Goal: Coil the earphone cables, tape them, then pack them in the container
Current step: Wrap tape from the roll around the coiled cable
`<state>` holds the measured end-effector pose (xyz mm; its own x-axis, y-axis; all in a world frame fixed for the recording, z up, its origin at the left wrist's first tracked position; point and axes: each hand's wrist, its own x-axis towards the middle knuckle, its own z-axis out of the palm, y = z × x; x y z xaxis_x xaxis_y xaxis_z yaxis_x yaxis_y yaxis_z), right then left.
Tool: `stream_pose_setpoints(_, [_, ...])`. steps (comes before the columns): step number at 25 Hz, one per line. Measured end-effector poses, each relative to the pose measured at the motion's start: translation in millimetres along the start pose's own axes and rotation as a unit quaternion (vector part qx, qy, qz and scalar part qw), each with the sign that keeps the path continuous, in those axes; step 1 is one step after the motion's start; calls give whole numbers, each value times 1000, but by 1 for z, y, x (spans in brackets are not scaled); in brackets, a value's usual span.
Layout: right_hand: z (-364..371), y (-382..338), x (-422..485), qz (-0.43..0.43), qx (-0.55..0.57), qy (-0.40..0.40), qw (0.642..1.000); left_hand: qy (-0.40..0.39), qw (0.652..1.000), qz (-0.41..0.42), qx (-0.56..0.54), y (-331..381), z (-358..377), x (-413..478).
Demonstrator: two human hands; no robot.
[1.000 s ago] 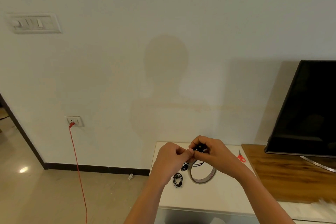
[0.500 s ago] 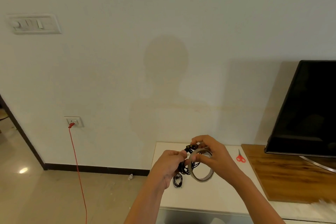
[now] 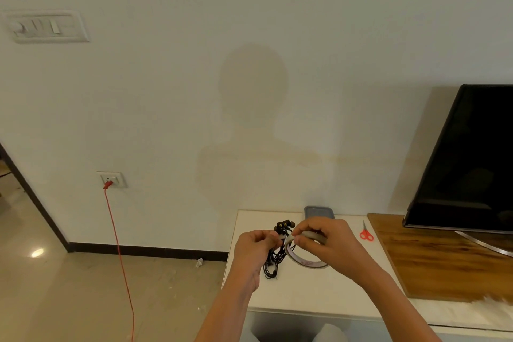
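Observation:
My left hand [image 3: 255, 247] grips a coiled bundle of black earphone cable [image 3: 277, 253] above the white table [image 3: 305, 294]; the earbuds [image 3: 283, 225] stick up above my fingers. My right hand [image 3: 322, 239] holds a roll of tape [image 3: 305, 261] right beside the bundle, with the tape's end against the cable. Another small black coil [image 3: 270, 272] hangs or lies just below the bundle; I cannot tell if it is separate. A grey-blue container [image 3: 318, 211] sits at the table's far edge by the wall.
Red-handled scissors [image 3: 366, 232] lie on the table to the right. A wooden board [image 3: 433, 258] with a black TV [image 3: 469, 164] adjoins the table's right side. A red cord [image 3: 119, 253] hangs from a wall socket [image 3: 111, 179] at the left.
My hands have come down and slightly apart. The tape roll, lying on the table a second ago, is now lifted in my right hand next to the cable bundle. The container has come into view.

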<state>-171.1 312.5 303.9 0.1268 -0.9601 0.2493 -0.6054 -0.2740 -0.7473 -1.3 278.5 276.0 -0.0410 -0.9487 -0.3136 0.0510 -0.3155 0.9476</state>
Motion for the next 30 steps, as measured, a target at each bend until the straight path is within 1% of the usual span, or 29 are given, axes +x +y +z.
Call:
stream_pose_setpoints(5, [5, -7, 0, -7, -66, 5, 998, -1, 999, -1, 54, -5, 6, -3])
stream_pose_setpoints(8, [5, -9, 1, 21, -73, 10, 997, -8, 996, 16, 83, -5, 12, -5])
stream_pose_setpoints(10, [6, -10, 2, 36, -89, 3, 995, 11, 995, 25, 97, -5, 17, -6])
stream_pose_setpoints(12, [8, -11, 3, 37, -109, -3, 993, 22, 995, 21, 95, -6, 19, -6])
stream_pose_setpoints(14, [9, -10, 4, 38, -119, -1, 992, -2, 997, 1, 83, -7, 19, -4])
stream_pose_setpoints(17, [8, -8, 6, 36, -145, -1, 989, -51, 997, -56, -1, -6, 15, -2])
stream_pose_setpoints(19, [7, -6, 8, 34, -157, -11, 987, -61, 994, -79, -49, -4, 13, -3])
stream_pose_setpoints(21, [8, -3, 10, 32, -188, -35, 981, -47, 995, -75, -37, -6, 12, -3])
stream_pose_setpoints(23, [12, 1, 10, 28, -217, -61, 974, -9, 999, -49, 8, -8, 13, -2])
stream_pose_setpoints(25, [15, 6, 8, 27, -211, -68, 975, 23, 999, -18, 40, -9, 14, -1])
stream_pose_setpoints(27, [16, 7, 4, 27, -176, -55, 982, 43, 998, -6, 49, -9, 13, 1])
stream_pose_setpoints(30, [15, 11, -3, 48, -82, 10, 995, 52, 998, -10, 23, -8, 9, 6])
